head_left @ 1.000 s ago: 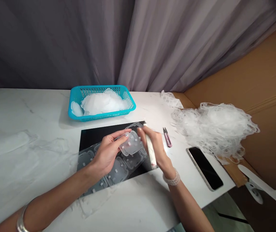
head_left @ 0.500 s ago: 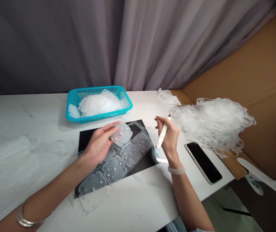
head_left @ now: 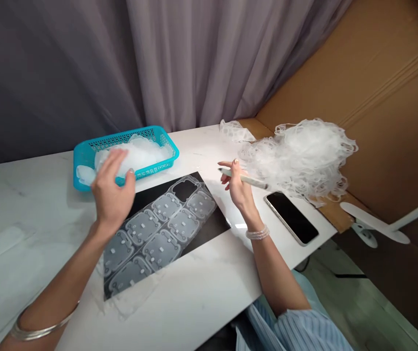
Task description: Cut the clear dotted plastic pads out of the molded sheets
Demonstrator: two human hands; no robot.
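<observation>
My left hand point(head_left: 112, 195) is raised at the front of a blue plastic basket point(head_left: 174, 156), thumb and fingers apart, with nothing visible in it. Behind its fingers, a heap of thin translucent white pieces point(head_left: 145, 152) lies inside the basket. My right hand point(head_left: 240, 190) is closed around a slim pen-shaped tool point(head_left: 254, 182) with a pale handle and a dark tip pointing left. Between the hands, a clear molded plastic sheet point(head_left: 163, 248) rests on a black mat point(head_left: 209, 241). One rounded cutout shows black near the sheet's far end; the other panels are in place.
A tangled pile of white plastic frames point(head_left: 304, 161) sits at the right beside a cardboard panel point(head_left: 388, 122). In front of it lies a phone point(head_left: 292, 218). Clear film point(head_left: 7, 263) covers the table's left side. Grey curtains point(head_left: 179, 63) hang behind.
My left hand has moved from the sheet up-left to the basket and let go of the translucent piece it held. The tool in my right hand has turned nearly level. The view has shifted.
</observation>
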